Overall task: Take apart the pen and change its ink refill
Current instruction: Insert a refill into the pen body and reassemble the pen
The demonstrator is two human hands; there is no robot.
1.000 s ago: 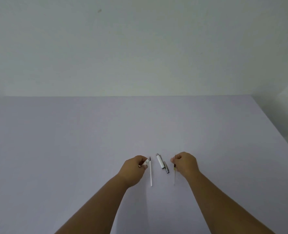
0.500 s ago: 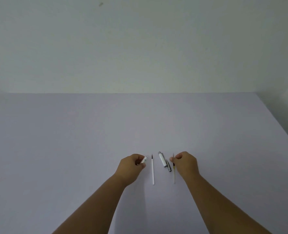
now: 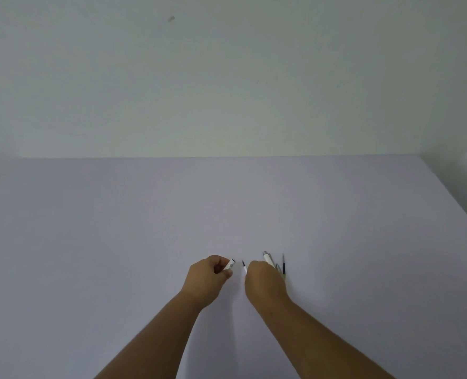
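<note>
My right hand has crossed from the old dark-tipped clear refill, now lying free on the pale lilac desk, over to the thin white fresh refill. Its fingers are curled down over that refill, only the dark tip showing; I cannot tell whether they have pinched it yet. The white pen half with the silver clip lies just right of the fresh refill, between it and the old one. My left hand has stayed left of it, fingers clamped on the short white barrel piece. I judge the swap is beginning: used refill discarded, new one next into the barrel.
</note>
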